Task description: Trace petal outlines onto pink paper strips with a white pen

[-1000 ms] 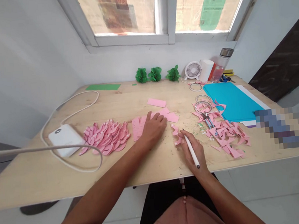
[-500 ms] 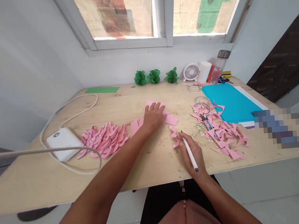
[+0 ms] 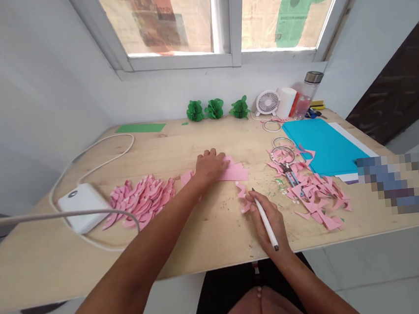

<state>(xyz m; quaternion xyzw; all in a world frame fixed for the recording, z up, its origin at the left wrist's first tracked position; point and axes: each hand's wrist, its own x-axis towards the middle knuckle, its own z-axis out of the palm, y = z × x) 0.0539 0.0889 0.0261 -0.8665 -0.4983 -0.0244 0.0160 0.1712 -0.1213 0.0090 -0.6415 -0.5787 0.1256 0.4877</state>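
My left hand (image 3: 211, 168) rests on pink paper pieces (image 3: 235, 170) in the middle of the table, palm down; whether it grips one is hidden. My right hand (image 3: 269, 220) is closed around a white pen (image 3: 266, 222), its dark tip pointing away from me. A wavy pink paper piece (image 3: 242, 197) lies beside the fingers of my right hand. Left of my left forearm is a heap of curved pink cut-outs (image 3: 143, 199). Pink scraps (image 3: 320, 195) lie to the right, with small scissors (image 3: 289, 174) among them.
A white power bank (image 3: 83, 207) with a looping cable sits at the left. Three green paper shapes (image 3: 214, 108), a small fan (image 3: 267, 103) and a bottle (image 3: 309, 93) stand at the back. Blue sheets (image 3: 327, 145) lie at the right of the table (image 3: 210, 241).
My left hand has shifted slightly left and nearer to me, and the pink pieces under it are arranged differently. My right hand still holds the pen. The view has moved slightly.
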